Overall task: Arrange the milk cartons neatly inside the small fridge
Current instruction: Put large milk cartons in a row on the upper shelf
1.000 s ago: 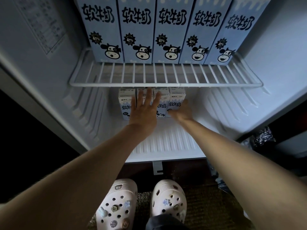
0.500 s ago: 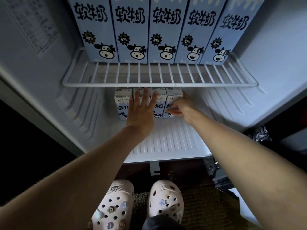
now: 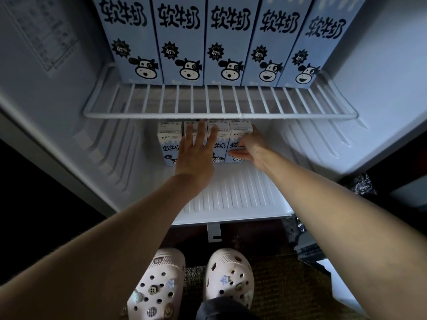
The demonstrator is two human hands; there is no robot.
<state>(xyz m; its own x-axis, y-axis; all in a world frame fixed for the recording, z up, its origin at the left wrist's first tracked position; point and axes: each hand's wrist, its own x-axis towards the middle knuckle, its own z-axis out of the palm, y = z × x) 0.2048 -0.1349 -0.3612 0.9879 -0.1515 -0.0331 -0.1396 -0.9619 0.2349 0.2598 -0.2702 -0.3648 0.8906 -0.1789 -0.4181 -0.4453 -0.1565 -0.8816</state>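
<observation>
Pale-blue cardboard milk cartons (image 3: 168, 144) stand upright in a row on the white ribbed fridge floor (image 3: 231, 192), directly ahead of both hands. The left hand (image 3: 196, 155) lies flat, fingers straight, on the middle ones, and the right hand (image 3: 251, 150) clasps the end carton (image 3: 239, 135).

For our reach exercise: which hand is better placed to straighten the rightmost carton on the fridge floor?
Right. The right hand grips the rightmost carton, thumb across its front; the left hand lies flat against the middle cartons.

A person's left hand (image 3: 196, 155) presses flat against four small pale-blue milk cartons (image 3: 168, 146) beneath a white wire shelf (image 3: 219, 115), while the right hand (image 3: 253, 148) grips the rightmost carton (image 3: 234, 137).
</observation>
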